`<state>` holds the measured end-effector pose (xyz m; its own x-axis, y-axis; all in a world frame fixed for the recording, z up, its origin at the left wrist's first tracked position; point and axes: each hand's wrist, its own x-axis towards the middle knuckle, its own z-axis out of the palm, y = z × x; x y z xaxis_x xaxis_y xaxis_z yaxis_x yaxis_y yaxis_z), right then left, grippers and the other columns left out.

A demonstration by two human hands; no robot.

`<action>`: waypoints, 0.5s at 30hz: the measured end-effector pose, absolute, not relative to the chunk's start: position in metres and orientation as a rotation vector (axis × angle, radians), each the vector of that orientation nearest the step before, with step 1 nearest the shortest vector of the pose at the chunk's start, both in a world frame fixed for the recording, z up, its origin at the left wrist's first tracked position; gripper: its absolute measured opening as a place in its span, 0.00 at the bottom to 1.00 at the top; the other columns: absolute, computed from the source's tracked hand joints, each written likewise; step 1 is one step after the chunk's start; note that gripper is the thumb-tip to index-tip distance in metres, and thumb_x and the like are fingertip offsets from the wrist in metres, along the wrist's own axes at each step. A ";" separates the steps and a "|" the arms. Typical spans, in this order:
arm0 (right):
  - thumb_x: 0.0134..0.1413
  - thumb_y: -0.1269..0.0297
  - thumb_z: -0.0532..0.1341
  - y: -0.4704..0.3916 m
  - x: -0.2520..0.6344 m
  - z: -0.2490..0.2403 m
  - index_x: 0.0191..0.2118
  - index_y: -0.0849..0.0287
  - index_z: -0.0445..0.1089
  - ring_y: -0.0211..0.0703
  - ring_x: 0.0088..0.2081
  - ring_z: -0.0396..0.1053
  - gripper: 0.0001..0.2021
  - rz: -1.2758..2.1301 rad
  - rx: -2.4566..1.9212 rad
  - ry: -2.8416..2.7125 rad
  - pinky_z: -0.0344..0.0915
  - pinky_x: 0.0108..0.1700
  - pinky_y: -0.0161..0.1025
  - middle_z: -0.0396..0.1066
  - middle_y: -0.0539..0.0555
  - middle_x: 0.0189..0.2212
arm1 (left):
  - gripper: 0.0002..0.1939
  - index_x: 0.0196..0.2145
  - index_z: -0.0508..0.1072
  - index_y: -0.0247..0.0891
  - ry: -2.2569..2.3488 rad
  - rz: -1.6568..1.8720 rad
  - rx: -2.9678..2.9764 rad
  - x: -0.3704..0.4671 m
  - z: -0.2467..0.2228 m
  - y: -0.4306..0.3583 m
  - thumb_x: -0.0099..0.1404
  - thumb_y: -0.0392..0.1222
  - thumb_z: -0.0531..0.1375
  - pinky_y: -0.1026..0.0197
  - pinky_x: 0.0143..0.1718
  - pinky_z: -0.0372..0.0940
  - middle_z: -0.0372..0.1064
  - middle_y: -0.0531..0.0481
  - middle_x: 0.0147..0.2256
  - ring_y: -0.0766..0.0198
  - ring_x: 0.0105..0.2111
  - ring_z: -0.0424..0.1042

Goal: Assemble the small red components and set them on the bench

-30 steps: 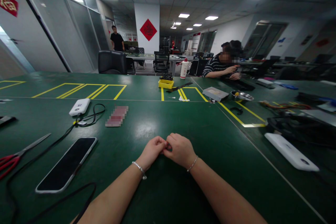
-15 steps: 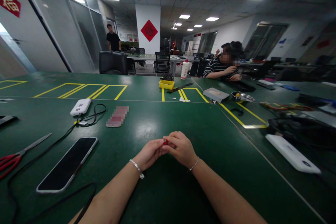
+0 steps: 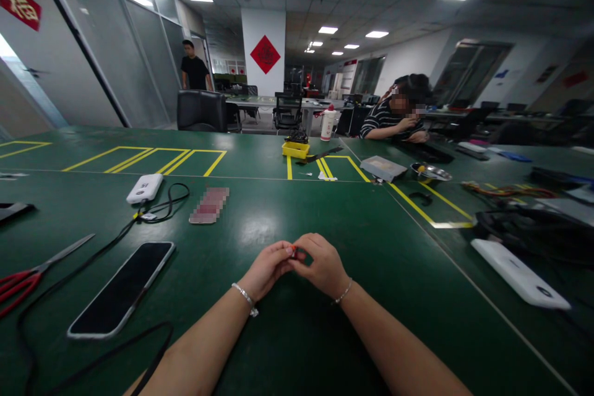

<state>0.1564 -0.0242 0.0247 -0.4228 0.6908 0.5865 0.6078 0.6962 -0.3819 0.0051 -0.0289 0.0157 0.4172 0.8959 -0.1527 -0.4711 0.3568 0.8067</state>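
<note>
Right of the phone [image 3: 123,291], the left hand [image 3: 268,269] pinches a small red-orange object [image 3: 292,252] between thumb and fingers. The right hand [image 3: 320,265] meets it from the opposite side, thumb and forefinger curved and slightly parted; whether they grip cannot be told. Fingertips cover most of the object, leaving its shape indistinct. Left of the phone, the scissors [image 3: 39,270] have handles cropped by the view's edge. On the table [image 3: 385,247], well beyond and right of the phone, a yellow tray [image 3: 296,151] holds tangled black items; farther right, a metal bowl [image 3: 439,174] contains something yellow. One second earlier, the hands conceal the object almost entirely; now orange shows.
</note>
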 end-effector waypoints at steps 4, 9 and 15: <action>0.45 0.66 0.59 -0.023 0.156 0.027 0.34 0.57 0.65 0.41 0.34 0.62 0.07 0.223 -0.976 -2.135 0.59 0.37 0.38 0.66 0.52 0.30 | 0.09 0.29 0.68 0.31 0.661 0.978 0.787 0.004 0.014 -0.028 0.53 0.41 0.60 0.64 0.36 0.61 0.71 0.45 0.30 0.65 0.32 0.70; 0.45 0.63 0.59 -0.022 0.158 0.027 0.32 0.57 0.63 0.40 0.33 0.61 0.06 0.237 -0.974 -2.163 0.59 0.36 0.37 0.64 0.51 0.29 | 0.09 0.27 0.68 0.31 0.731 0.970 0.813 0.006 0.012 -0.027 0.53 0.42 0.60 0.65 0.33 0.61 0.71 0.45 0.29 0.67 0.29 0.69; 0.45 0.66 0.58 -0.023 0.158 0.024 0.27 0.58 0.62 0.39 0.30 0.60 0.03 0.117 -1.072 -2.257 0.57 0.34 0.36 0.62 0.50 0.25 | 0.09 0.24 0.67 0.32 0.796 0.987 0.883 0.010 0.013 -0.028 0.52 0.42 0.61 0.66 0.31 0.60 0.70 0.48 0.25 0.69 0.26 0.67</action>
